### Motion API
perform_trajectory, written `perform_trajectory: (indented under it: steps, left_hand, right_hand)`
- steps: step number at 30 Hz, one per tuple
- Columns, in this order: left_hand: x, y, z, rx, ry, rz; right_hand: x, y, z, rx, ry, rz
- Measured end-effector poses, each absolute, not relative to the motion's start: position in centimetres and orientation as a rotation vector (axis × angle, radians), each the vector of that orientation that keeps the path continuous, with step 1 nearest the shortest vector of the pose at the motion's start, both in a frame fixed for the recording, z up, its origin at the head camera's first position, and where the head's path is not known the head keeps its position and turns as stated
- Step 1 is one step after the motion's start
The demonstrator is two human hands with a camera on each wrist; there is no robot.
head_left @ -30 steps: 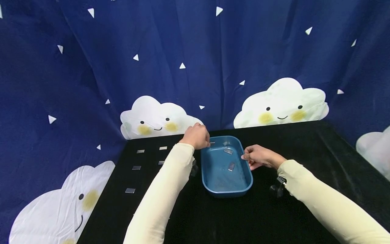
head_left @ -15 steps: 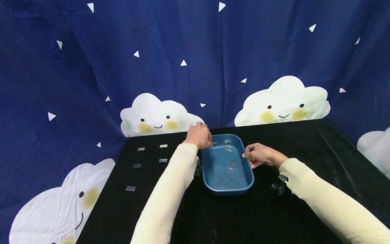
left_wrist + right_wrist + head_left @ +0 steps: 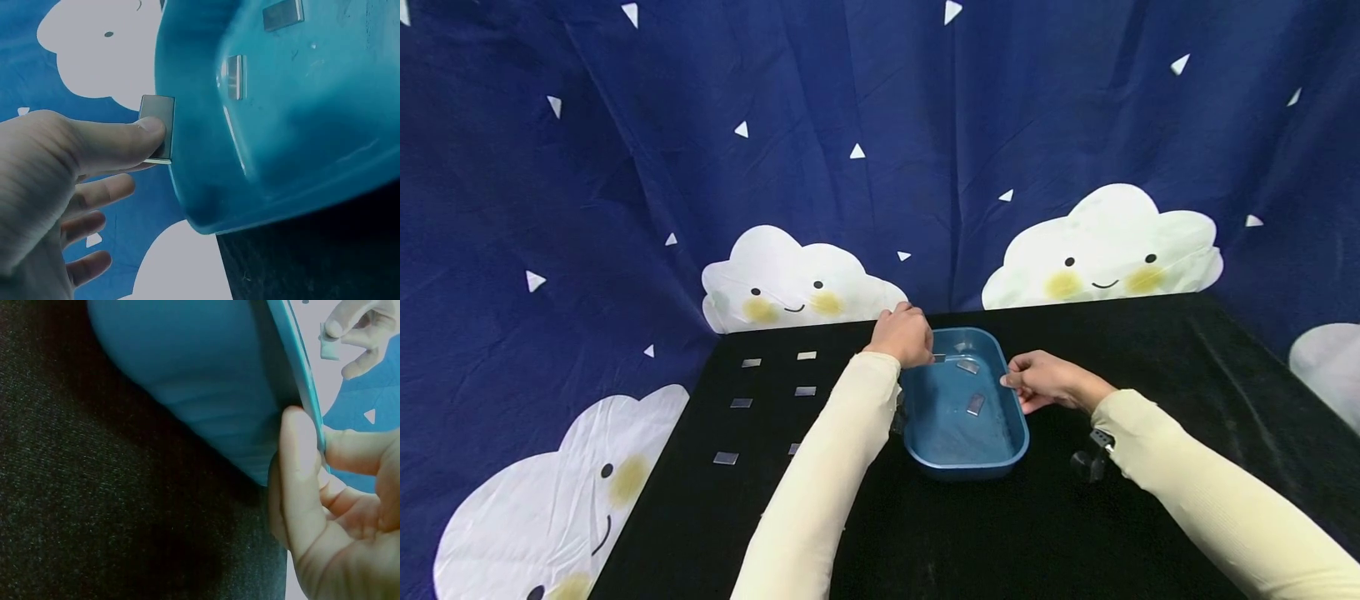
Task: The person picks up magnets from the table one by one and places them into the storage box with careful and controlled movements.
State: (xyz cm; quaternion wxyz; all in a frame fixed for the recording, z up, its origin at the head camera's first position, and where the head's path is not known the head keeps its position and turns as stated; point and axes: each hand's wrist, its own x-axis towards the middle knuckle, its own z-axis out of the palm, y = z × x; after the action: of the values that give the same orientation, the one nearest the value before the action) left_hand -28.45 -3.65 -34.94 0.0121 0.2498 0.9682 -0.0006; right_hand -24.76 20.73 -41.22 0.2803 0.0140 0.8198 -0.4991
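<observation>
A blue rectangular tub [image 3: 966, 454] stands on the black cloth, two small metal blocks [image 3: 975, 404] lying flat on its floor. My left hand [image 3: 904, 336] is over the tub's far left corner. Between thumb and finger it pinches another small flat metal block [image 3: 157, 112], held upright close by the rim in the left wrist view; the other fingers are loosely bent. On the opposite side, my right hand [image 3: 1043, 382] grips the tub's right rim. The right wrist view shows thumb and fingers on either face of the wall [image 3: 294, 356].
Several more metal blocks [image 3: 726, 458] lie in spaced rows on the black cloth [image 3: 1120, 533] left of the tub. My left forearm covers part of that area. A blue curtain [image 3: 812, 100] with white clouds hangs behind the table's far edge.
The pinched block shows more of its face now than before, as my left hand turns it slightly. The right hand keeps its grip on the rim. The whole view shifts a little.
</observation>
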Motion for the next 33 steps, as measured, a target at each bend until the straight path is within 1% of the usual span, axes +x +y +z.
perform_trajectory:
  steps: [13,24,33]
  left_hand:
    - [-28.2,-1.8,-34.8,0.808,3.030,0.011]
    - [-28.3,-0.8,-33.8,0.850,3.030,0.044]
    - [-28.1,-0.4,-34.9,0.859,3.004,0.074]
  right_hand:
    - [-24.6,20.9,-41.2,0.021,2.206,-1.351]
    - [-24.4,20.8,-41.1,0.038,2.225,-1.352]
    - [-24.2,20.9,-41.4,0.011,2.207,-1.374]
